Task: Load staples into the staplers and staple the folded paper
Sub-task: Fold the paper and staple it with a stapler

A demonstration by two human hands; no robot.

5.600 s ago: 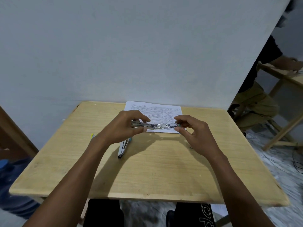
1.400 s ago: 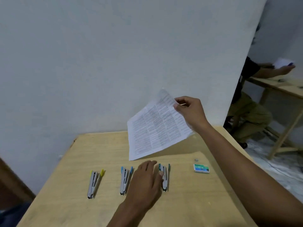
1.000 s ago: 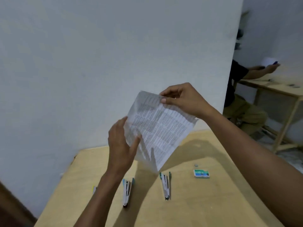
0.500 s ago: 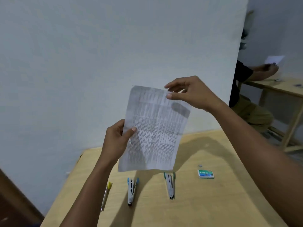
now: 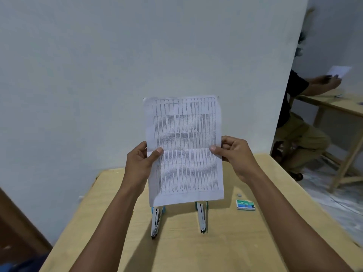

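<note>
Pinching printed sheet (image 5: pixel 184 148) upright above wooden table (image 5: pixel 225 248): left hand (image 5: pixel 140 163) grips left edge, right hand (image 5: pixel 236 156) right edge.

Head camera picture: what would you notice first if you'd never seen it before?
First, the white printed sheet of paper, held upright in the middle with a crease across it. The left hand and the right hand pinch its side edges. Below it, on the pale wooden table, lie the left silver stapler and the right silver stapler, both blue-ended, with a small green staple box further right.
</note>
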